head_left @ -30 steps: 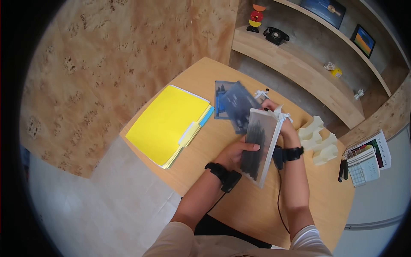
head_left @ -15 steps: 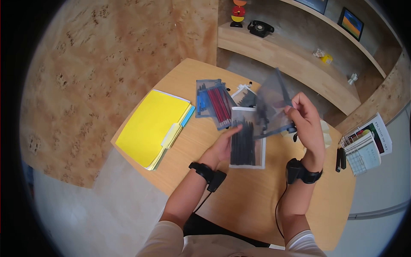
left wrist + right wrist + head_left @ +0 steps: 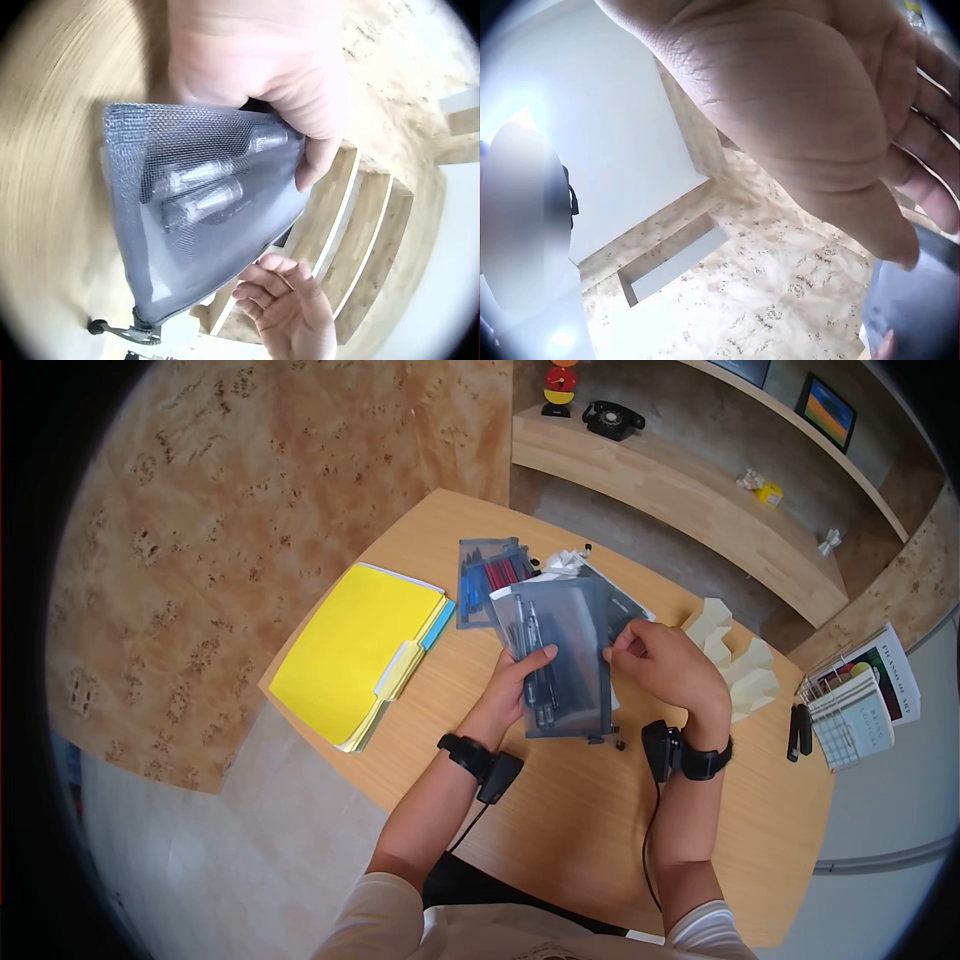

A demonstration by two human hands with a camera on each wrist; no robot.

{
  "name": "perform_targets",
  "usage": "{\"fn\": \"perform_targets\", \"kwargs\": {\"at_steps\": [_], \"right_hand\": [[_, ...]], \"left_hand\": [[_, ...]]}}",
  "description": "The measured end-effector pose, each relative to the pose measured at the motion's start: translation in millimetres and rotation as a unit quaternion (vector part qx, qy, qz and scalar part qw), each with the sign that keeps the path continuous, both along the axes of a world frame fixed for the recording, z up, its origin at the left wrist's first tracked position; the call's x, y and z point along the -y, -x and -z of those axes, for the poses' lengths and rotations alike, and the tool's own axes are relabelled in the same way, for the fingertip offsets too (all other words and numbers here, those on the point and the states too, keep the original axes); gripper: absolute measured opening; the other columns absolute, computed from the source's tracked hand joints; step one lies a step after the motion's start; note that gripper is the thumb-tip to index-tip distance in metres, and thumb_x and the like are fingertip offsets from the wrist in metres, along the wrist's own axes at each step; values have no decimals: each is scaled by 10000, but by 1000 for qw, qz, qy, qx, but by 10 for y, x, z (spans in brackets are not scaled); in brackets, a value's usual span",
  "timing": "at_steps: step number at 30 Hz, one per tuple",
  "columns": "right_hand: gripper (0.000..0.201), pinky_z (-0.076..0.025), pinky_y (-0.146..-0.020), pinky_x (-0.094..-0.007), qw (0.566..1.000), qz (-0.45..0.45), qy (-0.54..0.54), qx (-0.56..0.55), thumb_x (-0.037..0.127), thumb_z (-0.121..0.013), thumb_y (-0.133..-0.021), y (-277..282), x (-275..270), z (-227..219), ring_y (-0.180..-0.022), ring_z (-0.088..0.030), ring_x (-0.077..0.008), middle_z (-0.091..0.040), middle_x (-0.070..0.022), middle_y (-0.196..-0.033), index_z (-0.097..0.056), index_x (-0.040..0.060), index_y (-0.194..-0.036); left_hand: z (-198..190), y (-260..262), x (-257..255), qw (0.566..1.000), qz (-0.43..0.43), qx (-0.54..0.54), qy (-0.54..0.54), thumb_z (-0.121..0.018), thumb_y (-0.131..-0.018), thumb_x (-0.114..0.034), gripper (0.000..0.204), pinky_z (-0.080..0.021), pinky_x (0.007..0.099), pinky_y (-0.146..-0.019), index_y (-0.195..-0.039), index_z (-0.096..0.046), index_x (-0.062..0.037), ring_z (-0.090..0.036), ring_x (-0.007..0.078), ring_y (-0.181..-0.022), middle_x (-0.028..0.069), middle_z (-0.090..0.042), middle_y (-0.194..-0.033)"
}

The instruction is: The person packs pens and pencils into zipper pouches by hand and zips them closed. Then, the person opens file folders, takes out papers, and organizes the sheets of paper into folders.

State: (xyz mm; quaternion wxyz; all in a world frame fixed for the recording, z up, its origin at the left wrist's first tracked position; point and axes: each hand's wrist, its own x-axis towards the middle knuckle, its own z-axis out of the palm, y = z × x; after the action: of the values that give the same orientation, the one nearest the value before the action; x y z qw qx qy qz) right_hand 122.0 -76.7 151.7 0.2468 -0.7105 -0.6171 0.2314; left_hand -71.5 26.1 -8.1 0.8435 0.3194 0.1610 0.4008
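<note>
My left hand [image 3: 507, 692] grips a grey mesh zip pouch [image 3: 578, 660] by its left side, thumb on top. Several clear-barrelled pens [image 3: 537, 660] show through the mesh. A white edge [image 3: 501, 592] of another pouch peeks out beneath it. At the pouch's right edge is my right hand [image 3: 668, 668], fingers loosely bent. In the left wrist view that right hand [image 3: 289, 307] is empty, just off the pouch. Beyond lie a pouch of blue pens [image 3: 473, 585], red pencils [image 3: 505, 571] in mesh and a grey pouch with dark contents [image 3: 622, 600].
Yellow folders [image 3: 355, 650] are stacked on the table's left. Cream hexagonal holders [image 3: 735, 665] stand at right, near a black stapler [image 3: 798, 733] and a wire rack with books [image 3: 850, 725]. A shelf with a black telephone [image 3: 612, 420] runs behind the table.
My right hand brought the grey mesh pouch from the right onto the white-edged pouch in my left hand, then let go. My left thumb now lies over the grey pouch.
</note>
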Motion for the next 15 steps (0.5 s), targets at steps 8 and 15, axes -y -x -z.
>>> {"fn": "perform_targets", "kwargs": {"at_steps": [8,15], "right_hand": [[289,-494,-680,-354,987,45,-140,-70,219,-773,-902,119,-149,-3,-707,-593,-221,-643,-119,-772,-674,-17,-1038],[258,-439,-648,-298,954,-35,-225,-196,116,-802,-873,203,-86,-102,-722,-479,-112,-588,-20,-794,-640,0,-1037]], "left_hand": [[-235,55,179,990,-4,-73,-117,-763,-902,-52,466,-567,332,-938,-1329,-577,-21,-682,173,-1076,74,-691,-1205],[-477,251,110,939,-73,-158,-298,-821,-858,-86,516,-546,316,-951,-1316,-600,-3,-674,152,-1077,64,-711,-1177]]}}
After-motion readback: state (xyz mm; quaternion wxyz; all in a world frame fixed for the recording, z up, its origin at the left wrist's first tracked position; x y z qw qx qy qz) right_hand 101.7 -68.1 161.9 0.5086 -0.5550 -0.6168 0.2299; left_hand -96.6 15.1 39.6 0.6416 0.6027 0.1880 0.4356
